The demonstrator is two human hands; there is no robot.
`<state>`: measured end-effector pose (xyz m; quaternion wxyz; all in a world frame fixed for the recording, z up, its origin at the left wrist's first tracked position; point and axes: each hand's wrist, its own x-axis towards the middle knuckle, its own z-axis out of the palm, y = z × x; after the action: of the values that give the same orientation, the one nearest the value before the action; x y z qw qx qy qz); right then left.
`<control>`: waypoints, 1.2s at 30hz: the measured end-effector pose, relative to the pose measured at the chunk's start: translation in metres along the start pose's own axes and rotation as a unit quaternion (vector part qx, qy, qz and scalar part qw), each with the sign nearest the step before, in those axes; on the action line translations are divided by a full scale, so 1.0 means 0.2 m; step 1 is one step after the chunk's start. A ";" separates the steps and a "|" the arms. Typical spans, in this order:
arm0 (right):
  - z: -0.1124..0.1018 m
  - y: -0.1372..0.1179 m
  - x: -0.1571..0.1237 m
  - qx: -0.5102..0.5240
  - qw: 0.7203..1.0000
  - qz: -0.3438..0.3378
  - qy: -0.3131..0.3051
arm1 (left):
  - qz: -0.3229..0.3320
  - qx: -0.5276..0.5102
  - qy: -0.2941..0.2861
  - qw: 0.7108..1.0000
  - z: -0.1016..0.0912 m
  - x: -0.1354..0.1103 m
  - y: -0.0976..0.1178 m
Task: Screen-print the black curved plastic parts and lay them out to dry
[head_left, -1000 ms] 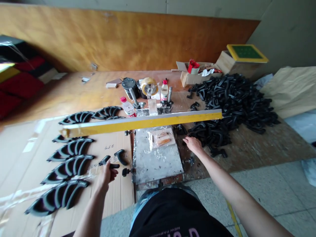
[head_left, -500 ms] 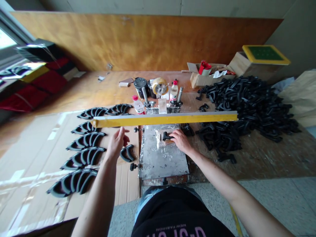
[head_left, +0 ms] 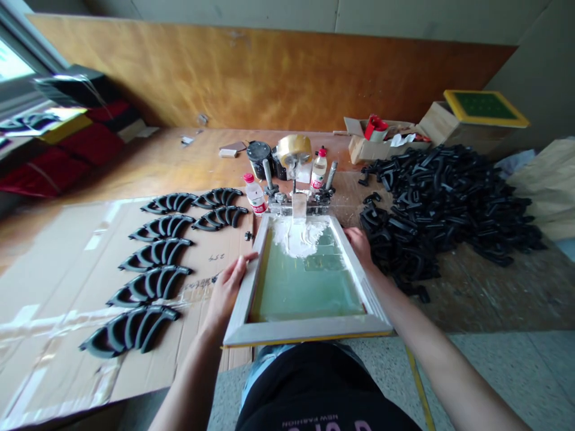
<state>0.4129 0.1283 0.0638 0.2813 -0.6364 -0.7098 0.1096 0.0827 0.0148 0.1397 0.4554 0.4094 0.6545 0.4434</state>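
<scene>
A screen printing frame (head_left: 314, 330) lies lowered in front of me, its pale rim around a green mesh (head_left: 305, 293). White ink (head_left: 294, 239) is smeared over the mesh's far end. My left hand (head_left: 231, 284) has its fingers closed at the left rim. On the opposite side, my right hand (head_left: 360, 244) is curled against the right rim, its fingertips partly hidden. The hinge clamp (head_left: 278, 206) stands at the frame's far end. The metal plate and the small black handle seen on it earlier are covered by the frame.
Curved black handles (head_left: 150, 278) lie in fanned rows on cardboard (head_left: 58, 257) at left. A heap of black handles (head_left: 449, 203) sits at right. Behind stand bottles (head_left: 256, 194), a black tub (head_left: 258, 157), a tape roll (head_left: 291, 149) and an open carton (head_left: 359, 149).
The frame has swung down from its raised, edge-on position over the plate. My right hand has left the small black handle and moved to the right rim; my left hand has come to the left rim.
</scene>
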 end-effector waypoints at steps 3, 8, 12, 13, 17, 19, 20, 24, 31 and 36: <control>-0.02 -0.10 0.18 0.020 0.995 -0.061 0.075 | -0.036 -0.003 -0.019 0.999 0.03 -0.01 -0.22; 0.12 -0.46 0.38 -0.044 0.971 -0.229 -0.046 | -0.038 0.059 -0.019 0.997 0.07 0.07 -0.48; 0.19 -0.51 0.31 -0.124 0.955 -0.227 -0.148 | -0.044 0.077 -0.020 0.996 0.07 0.10 -0.54; 0.19 -0.49 0.27 -0.129 0.948 -0.240 -0.162 | -0.046 0.076 -0.020 0.996 0.06 0.10 -0.54; 0.09 -0.40 0.08 -0.107 0.899 -0.368 -0.211 | -0.047 0.064 -0.011 0.997 0.07 0.09 -0.55; 0.02 -0.38 0.05 -0.084 0.867 -0.429 -0.240 | -0.050 0.050 -0.005 0.997 0.08 0.09 -0.54; 0.00 -0.38 0.06 -0.074 0.856 -0.444 -0.254 | -0.052 0.043 -0.002 0.998 0.08 0.09 -0.54; 0.02 -0.41 0.10 -0.063 0.881 -0.410 -0.227 | -0.052 0.038 -0.004 0.998 0.08 0.08 -0.51; 0.10 -0.37 -0.04 -0.049 0.883 -0.436 -0.167 | -0.060 0.036 -0.026 0.997 0.07 0.06 -0.45; 0.05 -0.45 0.20 -0.006 0.935 -0.333 -0.126 | -0.061 0.023 -0.038 0.997 0.04 0.01 -0.30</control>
<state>0.3295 0.1543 0.1122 0.2062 -0.3465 -0.9112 0.0845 0.0821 0.0030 0.0807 0.4966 0.3960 0.6702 0.3838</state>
